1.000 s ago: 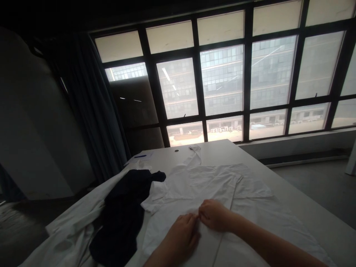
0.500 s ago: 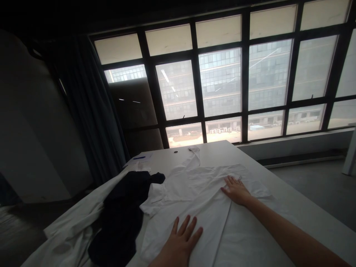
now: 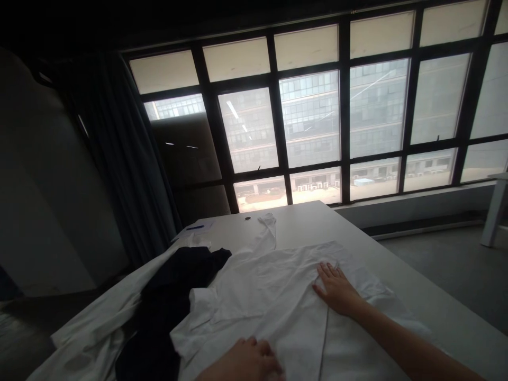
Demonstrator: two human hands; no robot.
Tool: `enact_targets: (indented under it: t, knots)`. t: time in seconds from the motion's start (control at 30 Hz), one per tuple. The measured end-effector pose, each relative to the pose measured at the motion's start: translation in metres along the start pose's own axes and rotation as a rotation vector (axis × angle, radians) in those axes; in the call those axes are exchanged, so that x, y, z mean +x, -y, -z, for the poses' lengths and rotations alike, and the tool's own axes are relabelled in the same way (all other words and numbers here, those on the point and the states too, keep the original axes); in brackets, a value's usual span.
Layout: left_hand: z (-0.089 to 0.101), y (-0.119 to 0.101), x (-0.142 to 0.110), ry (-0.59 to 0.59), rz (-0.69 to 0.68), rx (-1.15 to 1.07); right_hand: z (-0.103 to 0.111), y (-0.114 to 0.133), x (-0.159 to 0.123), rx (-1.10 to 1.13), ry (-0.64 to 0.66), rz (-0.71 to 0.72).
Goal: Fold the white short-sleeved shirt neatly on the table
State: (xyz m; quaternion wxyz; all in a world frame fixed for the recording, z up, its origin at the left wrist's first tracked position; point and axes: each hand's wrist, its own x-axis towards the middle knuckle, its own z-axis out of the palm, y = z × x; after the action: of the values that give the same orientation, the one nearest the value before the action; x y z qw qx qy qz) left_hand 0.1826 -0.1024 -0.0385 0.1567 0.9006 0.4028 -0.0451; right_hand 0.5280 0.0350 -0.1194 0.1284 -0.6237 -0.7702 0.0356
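Note:
A white collared shirt [image 3: 273,286] lies spread over the white table, one sleeve [image 3: 268,233] stretching away toward the far end. My left hand [image 3: 246,362], at the bottom edge of the view, has its fingers curled in against the shirt, with cloth apparently gathered under them; the fingertips are hidden. Farther off and to the right, my right hand [image 3: 336,290] lies flat on the shirt, fingers extended, gripping nothing. Wrinkles run across the cloth between the two hands. The shirt's collar [image 3: 202,301] points to the left.
Left of the shirt lies a dark garment [image 3: 170,296], with more white cloth [image 3: 99,323] beyond it at the table's left edge. A blue pen [image 3: 195,227] rests on paper near the far left corner of the table [image 3: 301,222]. Behind stand a curtain [image 3: 127,174] and large windows.
My left hand has gone from spread fingers to curled ones. The shirt's collar side has shifted left and toward me. My right hand stays flat on the cloth.

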Motion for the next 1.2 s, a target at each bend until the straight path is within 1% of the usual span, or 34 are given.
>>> enact_targets:
  t: [0.07,0.1,0.13,0.17,0.23,0.3,0.37,0.4,0.47,0.57,0.7,0.83,0.9,0.97,1.07,1.13,1.2]
  knots:
    - [0.038,-0.005,0.023,-0.068,0.044,-0.186,0.006,0.001,0.0,0.026,-0.064,-0.015]
    - [0.052,-0.006,0.04,-0.127,0.09,-0.273,0.009,0.0,0.0,0.03,-0.103,-0.05]
    - [0.062,-0.005,0.059,-0.194,0.152,-0.352,0.013,-0.001,0.001,0.027,-0.146,-0.1]
    - [0.066,-0.003,0.081,-0.235,0.192,-0.369,0.017,-0.004,0.002,0.016,-0.186,-0.163]
    - [0.066,0.003,0.127,-0.292,0.253,-0.38,0.023,-0.01,0.003,-0.022,-0.224,-0.289]
    - [0.059,0.007,0.171,-0.342,0.313,-0.374,0.028,-0.018,0.004,-0.049,-0.211,-0.348]
    - [0.05,0.007,0.206,-0.378,0.362,-0.36,0.029,-0.025,0.004,-0.053,-0.181,-0.349]
    - [0.046,0.006,0.22,-0.392,0.383,-0.349,0.029,-0.027,0.005,-0.047,-0.172,-0.336]
    - [0.038,0.002,0.239,-0.421,0.425,-0.318,0.028,-0.029,0.006,-0.039,-0.164,-0.303]
    - [0.027,-0.004,0.251,-0.491,0.473,-0.246,0.024,-0.027,0.01,-0.029,-0.151,-0.262]
    - [0.015,-0.003,0.253,-0.56,0.495,-0.161,0.019,-0.028,0.014,-0.025,-0.134,-0.247]
    - [0.014,0.003,0.254,-0.575,0.522,-0.117,0.019,-0.03,0.014,-0.035,-0.137,-0.255]
    - [0.017,0.002,0.252,-0.595,0.51,-0.096,0.022,-0.029,0.012,-0.041,-0.153,-0.255]
    - [0.019,-0.003,0.249,-0.632,0.459,-0.069,0.025,-0.025,0.01,-0.046,-0.182,-0.258]
    - [0.02,-0.015,0.245,-0.652,0.311,-0.03,0.03,-0.016,0.008,-0.051,-0.25,-0.255]
    - [0.018,-0.022,0.243,-0.62,0.201,-0.015,0.031,-0.012,0.007,-0.035,-0.304,-0.183]
    - [0.015,-0.026,0.242,-0.58,0.121,-0.01,0.028,-0.01,0.008,0.007,-0.324,-0.099]
